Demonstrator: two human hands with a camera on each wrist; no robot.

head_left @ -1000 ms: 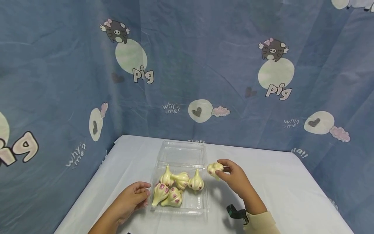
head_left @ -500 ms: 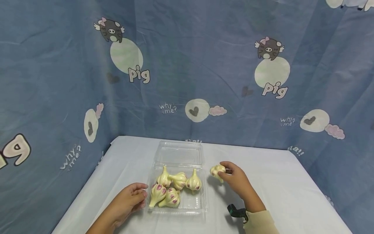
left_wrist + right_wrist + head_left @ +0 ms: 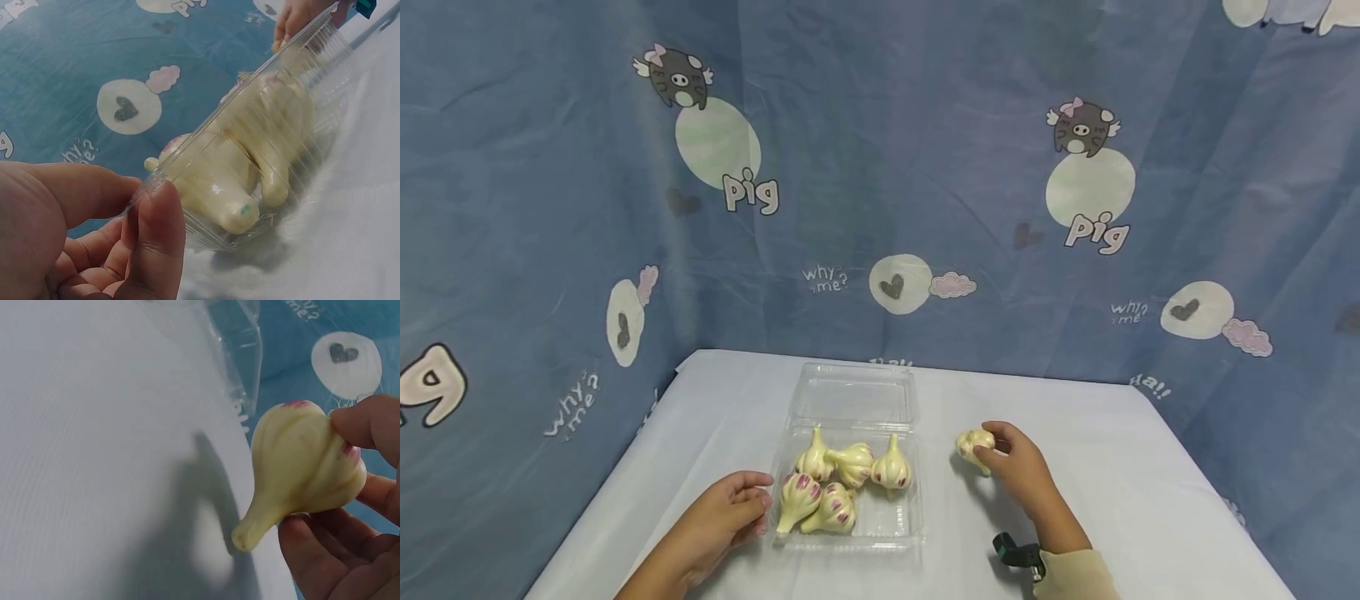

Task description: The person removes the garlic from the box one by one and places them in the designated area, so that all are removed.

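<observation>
A clear plastic clamshell box (image 3: 886,523) lies on the white-covered table with its lid (image 3: 852,398) folded back. Several pale garlic bulbs (image 3: 891,468) with purple-pink patches sit in the tray's left and back parts. My left hand (image 3: 724,518) is at the box's left side; in the left wrist view its thumb and forefinger (image 3: 161,219) pinch the rim. To the right of the box, my right hand (image 3: 1026,473) holds one garlic bulb (image 3: 294,462) above the table between thumb and fingers. Its stem points down toward the cloth, over a shadow.
A blue curtain (image 3: 820,183) printed with pigs and lettering hangs behind the table and along both sides. A small dark device (image 3: 1017,552) is strapped at the right wrist, close to the beige sleeve (image 3: 1075,575). White cloth (image 3: 1120,500) stretches to the right.
My right hand has moved the garlic bulb rightward and slightly nearer, widening the gap to the box. The left hand stays at the box's edge. The whole head view has shifted a little.
</observation>
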